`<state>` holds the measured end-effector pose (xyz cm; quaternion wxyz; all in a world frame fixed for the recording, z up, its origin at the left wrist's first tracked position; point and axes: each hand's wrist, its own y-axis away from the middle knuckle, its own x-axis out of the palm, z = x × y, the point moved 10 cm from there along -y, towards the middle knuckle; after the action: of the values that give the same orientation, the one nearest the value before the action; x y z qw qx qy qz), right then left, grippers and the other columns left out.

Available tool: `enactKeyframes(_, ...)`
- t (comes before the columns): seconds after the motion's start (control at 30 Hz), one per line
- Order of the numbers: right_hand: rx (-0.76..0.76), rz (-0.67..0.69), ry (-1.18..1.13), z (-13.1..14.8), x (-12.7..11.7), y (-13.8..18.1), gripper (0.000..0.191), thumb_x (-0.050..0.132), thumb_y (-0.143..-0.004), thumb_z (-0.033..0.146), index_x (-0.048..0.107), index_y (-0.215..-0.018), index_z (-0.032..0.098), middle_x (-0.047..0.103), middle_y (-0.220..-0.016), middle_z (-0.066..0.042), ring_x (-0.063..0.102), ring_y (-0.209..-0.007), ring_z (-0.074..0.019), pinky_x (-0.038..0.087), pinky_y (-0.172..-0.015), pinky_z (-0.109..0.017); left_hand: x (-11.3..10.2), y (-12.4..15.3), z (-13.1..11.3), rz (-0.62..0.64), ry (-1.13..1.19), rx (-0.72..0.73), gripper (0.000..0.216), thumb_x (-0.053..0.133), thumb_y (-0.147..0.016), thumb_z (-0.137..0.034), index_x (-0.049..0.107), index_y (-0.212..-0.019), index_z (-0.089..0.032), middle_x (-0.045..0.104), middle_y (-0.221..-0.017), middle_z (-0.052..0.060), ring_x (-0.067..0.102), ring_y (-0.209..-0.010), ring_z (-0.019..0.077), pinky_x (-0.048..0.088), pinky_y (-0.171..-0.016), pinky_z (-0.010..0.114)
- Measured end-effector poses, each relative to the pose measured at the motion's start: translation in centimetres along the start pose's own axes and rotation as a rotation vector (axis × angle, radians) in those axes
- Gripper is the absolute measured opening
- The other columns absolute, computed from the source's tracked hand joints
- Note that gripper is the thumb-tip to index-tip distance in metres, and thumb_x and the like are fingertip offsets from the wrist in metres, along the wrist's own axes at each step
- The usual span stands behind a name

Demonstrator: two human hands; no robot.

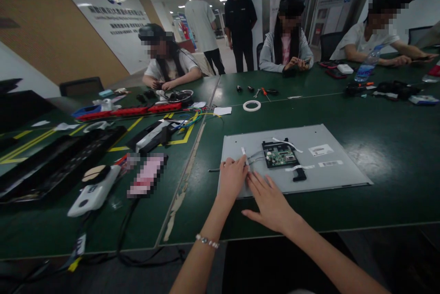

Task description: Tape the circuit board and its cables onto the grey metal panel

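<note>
From where I stand, the grey panel [330, 178] lies flat on the green worktop [395, 147], right of the worn seam and close to the near edge. It looks thin, stiff and fairly light for its breadth, probably slick on its smooth back — I'd lift it by opposite edges, keeping off the circuit board [282, 155] and the thin cables [256, 156], which look fragile and easily tugged. The white strip [244, 151] near its left end seems soft and limp.

The left hand [233, 175] has its fingers bunched and curled down at that strip; whether they pinch it or merely press, I can't tell. The right hand [270, 198] grasps nothing — fingers stretched out, tips on the panel just beside the left hand, thumb spread well apart.
</note>
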<state>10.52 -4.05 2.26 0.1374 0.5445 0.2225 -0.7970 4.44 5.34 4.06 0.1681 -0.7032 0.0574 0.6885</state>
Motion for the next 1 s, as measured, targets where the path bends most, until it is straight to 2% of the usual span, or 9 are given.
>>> enactKeyframes(0.23, 0.016, 0.007, 0.0, 0.4, -0.8, 1.0, 0.076, 0.039, -0.089, 0.06, 0.034, -0.145, 0.008, 0.026, -0.15, -0.012, 0.02, -0.139, -0.026, 0.019, -0.114, -0.046, -0.3, -1.1, -0.3, -0.006, 0.004, 0.01, 0.04, 0.048, -0.09, -0.035, 0.049, -0.129, -0.023, 0.067, -0.11, 0.011, 0.049, -0.114, 0.0294, 0.03, -0.099, 0.049)
enactKeyframes(0.43, 0.035, 0.006, 0.016, 0.4, -0.6, 1.0, 0.075, 0.042, -0.089, 0.058, 0.036, -0.144, 0.009, 0.024, -0.15, -0.012, 0.02, -0.139, -0.0265, 0.02, -0.113, -0.046, 0.9, -1.0, 0.0, 0.002, 0.066, 0.047, 0.042, 0.042, -0.093, -0.034, 0.044, -0.134, -0.03, 0.046, -0.143, 0.004, 0.038, -0.131, 0.0284, 0.026, -0.105, 0.054)
enactKeyframes(0.6, 0.031, 0.01, 0.022, 0.4, -0.4, 1.0, 0.073, 0.042, -0.089, 0.057, 0.036, -0.144, 0.008, 0.025, -0.15, -0.011, 0.021, -0.138, -0.0271, 0.023, -0.113, -0.046, 2.2, -1.4, 0.7, 0.132, 0.116, 0.071, 0.051, 0.042, -0.092, -0.041, 0.034, -0.142, -0.03, 0.035, -0.15, 0.003, 0.028, -0.138, 0.0271, 0.027, -0.106, 0.055)
enactKeyframes(0.8, 0.018, -0.003, 0.026, 0.5, -0.3, 1.4, 0.07, 0.044, -0.089, 0.054, 0.038, -0.143, 0.009, 0.024, -0.151, -0.011, 0.021, -0.138, -0.0266, 0.025, -0.112, -0.046, 3.4, -1.5, 1.1, 0.295, 0.126, 0.111, 0.066, 0.041, -0.089, -0.053, 0.021, -0.147, -0.027, 0.02, -0.155, 0.005, 0.016, -0.142, 0.0296, 0.019, -0.108, 0.059)
enactKeyframes(1.0, -0.011, 0.0, 0.019, 0.5, -0.2, 2.2, 0.069, 0.043, -0.09, 0.053, 0.036, -0.144, 0.01, 0.023, -0.151, -0.01, 0.022, -0.138, -0.0257, 0.024, -0.113, -0.046, 4.3, -1.7, 1.3, 0.409, 0.127, 0.118, 0.083, 0.04, -0.083, -0.066, 0.011, -0.149, -0.026, 0.012, -0.156, 0.008, 0.009, -0.144, 0.0311, 0.014, -0.109, 0.061)
